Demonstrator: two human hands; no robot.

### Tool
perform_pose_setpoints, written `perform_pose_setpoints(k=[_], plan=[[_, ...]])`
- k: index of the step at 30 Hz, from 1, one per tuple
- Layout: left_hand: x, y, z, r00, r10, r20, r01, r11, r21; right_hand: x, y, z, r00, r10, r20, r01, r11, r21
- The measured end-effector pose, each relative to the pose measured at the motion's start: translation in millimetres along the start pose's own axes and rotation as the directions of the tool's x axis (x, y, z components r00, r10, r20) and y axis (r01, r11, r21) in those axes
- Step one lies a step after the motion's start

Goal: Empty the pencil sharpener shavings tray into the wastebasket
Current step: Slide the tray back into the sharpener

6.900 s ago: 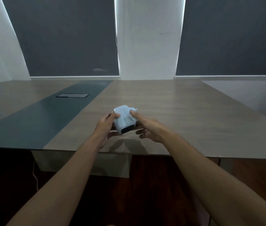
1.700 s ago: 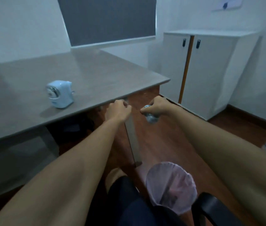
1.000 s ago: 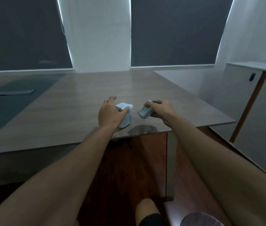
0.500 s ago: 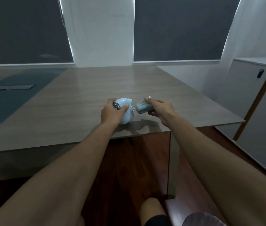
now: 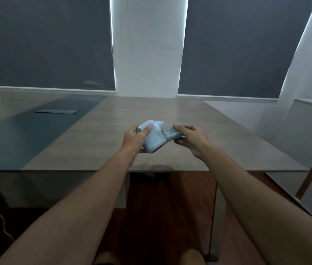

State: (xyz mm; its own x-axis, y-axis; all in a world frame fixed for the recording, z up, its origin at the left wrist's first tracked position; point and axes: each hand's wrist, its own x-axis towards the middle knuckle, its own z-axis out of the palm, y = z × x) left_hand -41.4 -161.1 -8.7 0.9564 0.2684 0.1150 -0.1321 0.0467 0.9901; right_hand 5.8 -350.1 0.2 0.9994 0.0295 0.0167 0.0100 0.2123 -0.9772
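The pale blue pencil sharpener (image 5: 154, 138) is tilted above the near part of the wooden table (image 5: 113, 150). My left hand (image 5: 135, 139) grips its left side, thumb on top near the metal crank. My right hand (image 5: 189, 139) holds the translucent shavings tray (image 5: 171, 135) by its outer end, and the tray's inner end meets the right side of the sharpener. How far the tray sits inside the body I cannot tell. The wastebasket is out of view.
A dark strip with a flat cable hatch (image 5: 56, 111) runs along the table's left half. A white cabinet (image 5: 311, 150) stands at the right. Dark blinds cover the windows behind. My knees (image 5: 189, 256) show at the bottom over the reddish floor.
My right hand has brought the tray from beside the sharpener up against its right side. The view has swung back from the wastebasket to the table, and the sharpener is lifted and tilted.
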Motion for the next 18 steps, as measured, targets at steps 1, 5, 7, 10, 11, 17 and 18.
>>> perform_pose_setpoints(k=[1, 5, 7, 10, 11, 17, 18], plan=[[-2.1, 4.8, -7.3, 1.000, 0.006, -0.002, -0.006, 1.000, -0.020, -1.4, -0.7, 7.4, 1.000, -0.008, 0.016, 0.008, 1.000, 0.004], [-8.5, 21.1, -35.6, 0.998, 0.028, -0.054, -0.030, 0.999, -0.044, -10.3, -3.6, 36.2, 0.996, -0.022, 0.089, 0.022, 1.000, 0.005], [-10.5, 23.6, -47.9, 0.996, 0.022, -0.083, -0.024, 0.999, -0.032, -15.0, -2.3, 47.2, 0.993, -0.020, 0.117, 0.023, 1.000, -0.018], [-12.0, 24.6, -63.6, 0.993, 0.007, -0.115, -0.010, 1.000, -0.022, -19.3, 0.4, 59.4, 0.988, -0.021, 0.153, 0.027, 0.999, -0.039], [-12.5, 24.9, -67.7, 0.993, 0.010, -0.118, -0.013, 1.000, -0.023, -20.1, 1.0, 62.8, 0.986, -0.021, 0.164, 0.028, 0.999, -0.044], [-13.8, 25.1, -85.2, 0.993, 0.022, -0.119, -0.026, 0.999, -0.029, -19.4, 9.9, 79.3, 0.983, -0.036, 0.178, 0.048, 0.997, -0.064], [-12.8, 24.5, -88.6, 0.992, 0.021, -0.122, -0.025, 0.999, -0.027, -19.2, 12.0, 82.7, 0.983, -0.040, 0.180, 0.054, 0.996, -0.071]])
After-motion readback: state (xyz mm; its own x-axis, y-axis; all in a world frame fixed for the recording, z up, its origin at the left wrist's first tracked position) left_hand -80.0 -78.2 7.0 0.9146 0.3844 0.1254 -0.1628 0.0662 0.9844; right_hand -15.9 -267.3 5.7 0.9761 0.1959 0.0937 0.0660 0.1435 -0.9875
